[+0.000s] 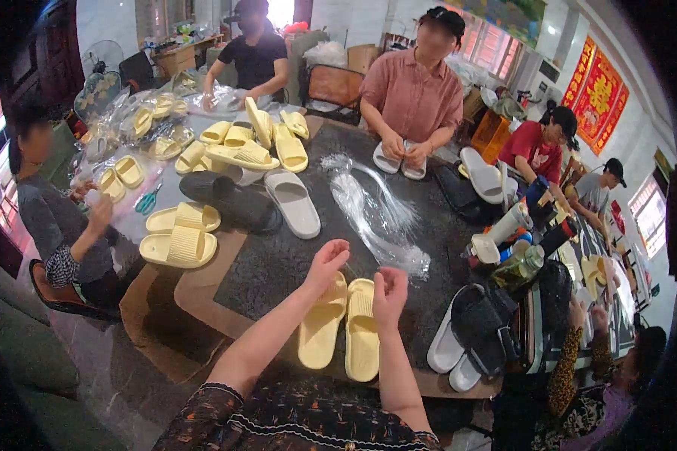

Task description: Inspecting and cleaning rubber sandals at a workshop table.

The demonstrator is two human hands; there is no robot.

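A pair of pale yellow slippers stands right in front of me, toes pointing away: the left slipper (317, 338) and the right slipper (362, 349), side by side with a narrow gap. My left hand (328, 267) is over the toe end of the left one, fingers curled together. Beside the right slipper's strap is my right hand (390, 295), its fingers also bent inward. Whatever either hand pinches, if anything, is too small to make out. Just beyond them lie clear plastic bags (368, 210) on the dark tabletop (267, 274).
Yellow slippers (179, 252) lie left, with a grey slipper (293, 203) and black slippers (229, 203) beyond. White and black slippers (474, 331) rest at right, near bottles and a jar (519, 264). Across the table, a person (414, 98) holds pale slippers (401, 161). Teal scissors (147, 200) lie left.
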